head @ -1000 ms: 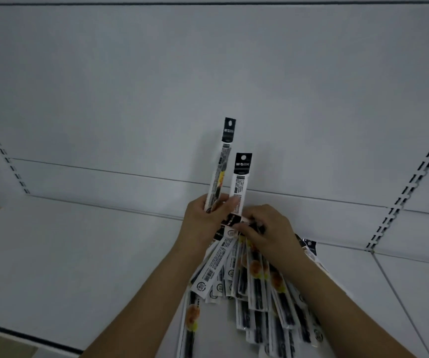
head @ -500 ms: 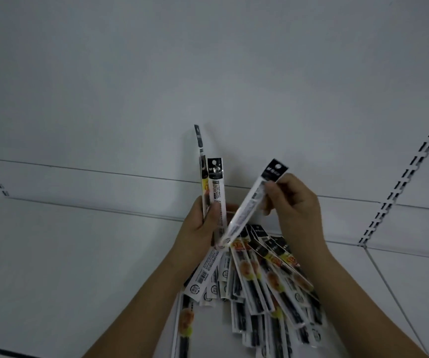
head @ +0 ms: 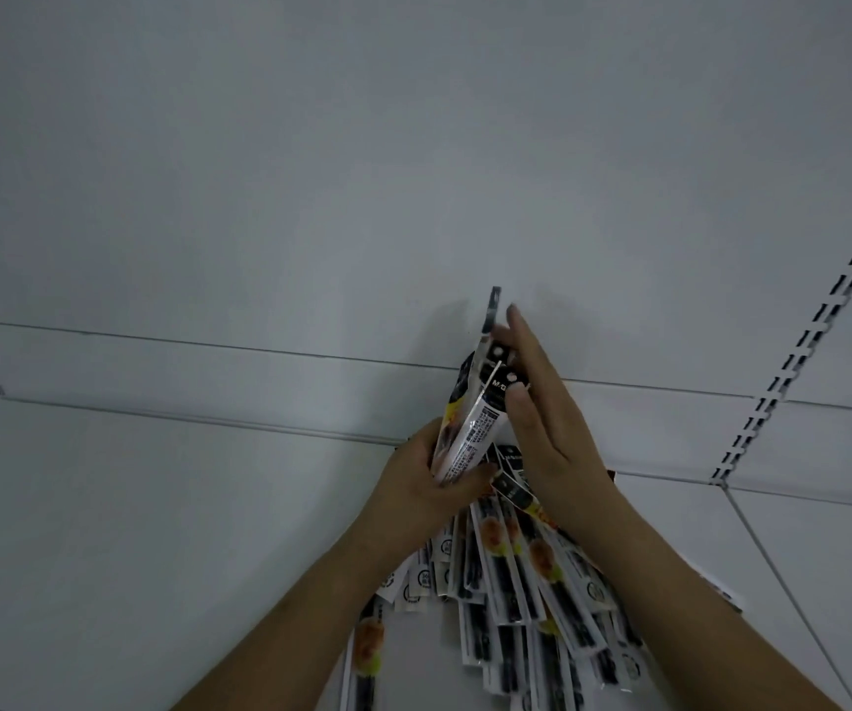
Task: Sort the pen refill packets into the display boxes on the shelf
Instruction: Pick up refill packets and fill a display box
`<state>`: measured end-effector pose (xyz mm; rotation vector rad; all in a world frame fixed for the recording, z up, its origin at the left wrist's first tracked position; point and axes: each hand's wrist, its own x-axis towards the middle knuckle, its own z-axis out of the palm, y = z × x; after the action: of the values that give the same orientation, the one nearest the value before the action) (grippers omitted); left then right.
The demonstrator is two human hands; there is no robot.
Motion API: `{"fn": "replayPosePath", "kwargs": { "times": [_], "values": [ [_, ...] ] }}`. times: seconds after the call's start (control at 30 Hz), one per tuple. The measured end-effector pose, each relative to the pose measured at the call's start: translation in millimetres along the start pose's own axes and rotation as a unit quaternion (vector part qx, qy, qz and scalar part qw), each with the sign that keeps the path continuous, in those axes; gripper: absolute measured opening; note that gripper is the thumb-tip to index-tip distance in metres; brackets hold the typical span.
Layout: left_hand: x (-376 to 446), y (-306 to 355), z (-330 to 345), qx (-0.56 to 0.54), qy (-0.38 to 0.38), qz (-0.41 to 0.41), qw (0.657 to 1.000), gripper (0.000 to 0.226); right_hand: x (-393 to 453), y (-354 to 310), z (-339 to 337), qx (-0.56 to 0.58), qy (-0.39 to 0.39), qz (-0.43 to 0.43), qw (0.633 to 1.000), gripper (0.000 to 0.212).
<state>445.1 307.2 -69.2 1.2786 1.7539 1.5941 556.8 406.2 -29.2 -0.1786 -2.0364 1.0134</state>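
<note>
The left hand (head: 426, 479) grips a small bundle of pen refill packets (head: 475, 428), fingers and thumb curled round its lower end. The bundle stands upright, tilted slightly right, its black header tabs uppermost against the white back panel (head: 413, 171). How many packets it holds is hard to tell, since they overlap; at least three headers show.

The right hand (head: 547, 428) lies flat against the right side of the bundle, fingers straight and together and pointing up, thumb resting against the front packet near its header. It grips nothing.

Below both hands, a loose pile of refill packets (head: 516, 582) lies fanned on the white shelf (head: 131, 531), partly hidden under the forearms. A slotted upright (head: 798, 346) runs diagonally at the right edge.
</note>
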Motion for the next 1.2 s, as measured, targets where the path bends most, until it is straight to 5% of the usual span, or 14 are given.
{"fn": "replayPosePath", "kwargs": {
  "times": [0.17, 0.3, 0.4, 0.5, 0.6, 0.73, 0.87, 1.0, 1.2],
  "values": [
    [-2.1, 1.9, -2.7, -0.005, -0.007, 0.014, 1.000, 0.043, 3.6, 1.9, -2.3, 0.010, -0.039, -0.013, 0.999, 0.063],
    [-1.6, 1.9, -2.6, -0.016, 0.018, 0.008, 1.000, 0.023, 3.2, 4.8, -5.2, 0.051, -0.011, 0.003, 0.999, 0.066],
    [1.8, 2.7, -5.1, -0.060, 0.059, -0.004, 0.996, 0.007, 4.9, 4.0, -19.4, -0.108, 0.003, 0.068, 0.992, 0.042],
    [5.0, -2.0, -10.0, -0.095, 0.080, -0.013, 0.992, 0.018, 6.0, 7.1, -36.6, -0.374, -0.182, 0.192, 0.889, 0.040],
    [6.3, -9.1, -12.2, -0.132, 0.082, -0.027, 0.988, 0.020, -3.0, 10.3, -36.8, -0.397, -0.318, 0.253, 0.823, 0.046],
    [6.4, -8.8, -11.3, -0.158, 0.069, -0.026, 0.985, 0.010, 1.0, 9.1, -38.5, -0.377, -0.282, 0.235, 0.851, 0.021],
    [5.1, -3.5, -7.2, -0.182, 0.042, -0.036, 0.982, 0.019, 10.6, 5.8, -49.1, -0.376, -0.113, 0.184, 0.901, 0.031],
    [5.5, -4.2, -7.1, -0.176, 0.007, -0.053, 0.983, 0.030, 13.8, -8.3, -48.6, -0.090, 0.023, 0.161, 0.983, 0.023],
    [-0.2, 5.9, -4.3, -0.172, -0.040, -0.073, 0.981, 0.041, 10.2, -2.6, -29.9, 0.032, 0.040, 0.130, 0.990, 0.018]
  ]
}}
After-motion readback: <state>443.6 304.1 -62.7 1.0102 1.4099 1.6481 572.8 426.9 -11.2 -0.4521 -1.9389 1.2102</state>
